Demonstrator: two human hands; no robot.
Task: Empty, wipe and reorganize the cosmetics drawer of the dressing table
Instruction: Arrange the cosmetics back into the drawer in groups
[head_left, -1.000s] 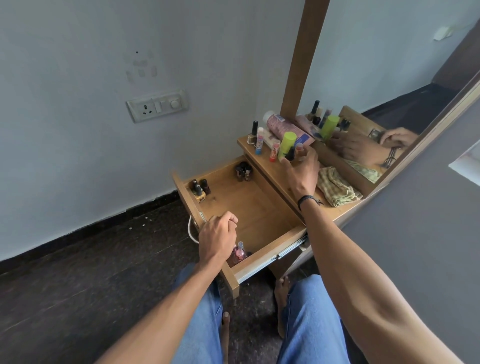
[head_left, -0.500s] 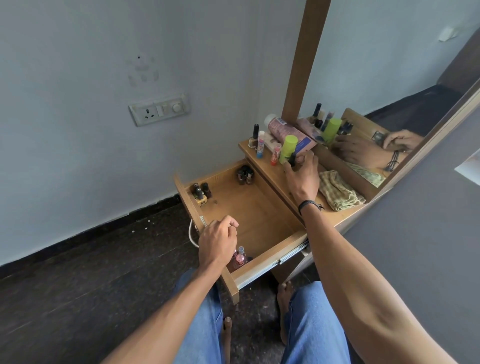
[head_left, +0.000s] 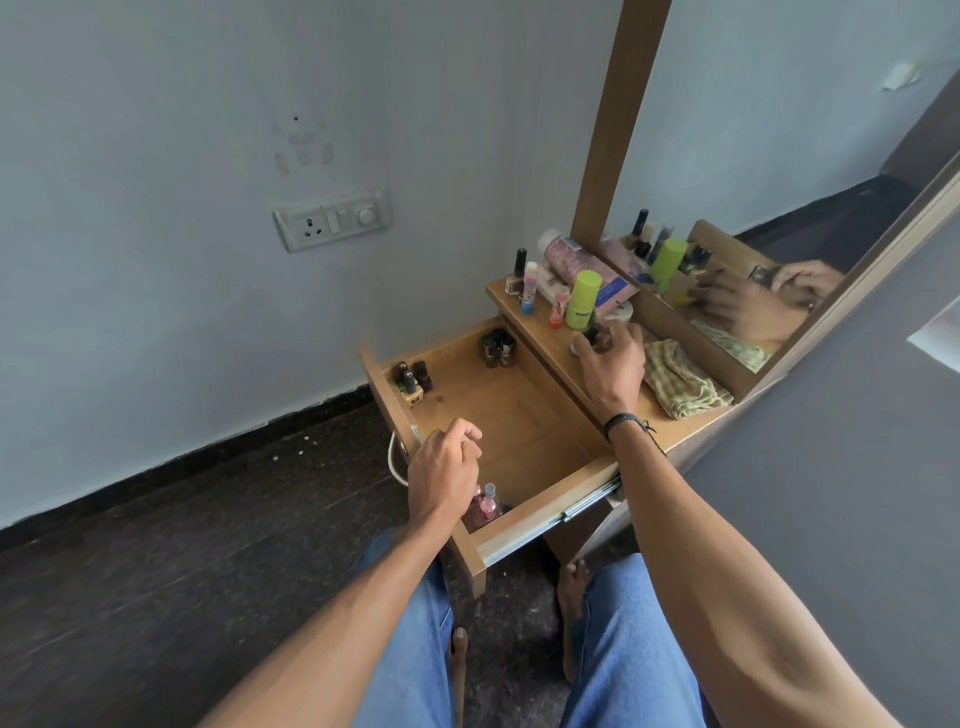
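2 hands, right grip (head_left: 613, 369) pinches dark bottle (head_left: 594, 332) on tabletop (head_left: 540, 317), left grip (head_left: 444, 467) at drawer front (head_left: 387, 400), hold unclear

Wrist: thin black cord wristband (head_left: 626, 422), knotted, on the right arm.
Legs: light blue denim jeans (head_left: 623, 654), below the wristband.
Feet: bare feet (head_left: 570, 590), toes I see below the wristband.

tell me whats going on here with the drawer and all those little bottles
A person is at a dressing table with its drawer pulled out. The right hand grips a small dark bottle on the tabletop, beside a green-capped bottle. The left hand, fingers curled, is over the drawer's front edge; whether it holds anything is hidden. The drawer is not emptied yet: nail polish bottles stand in three of its corners. A checked cloth lies by the mirror.
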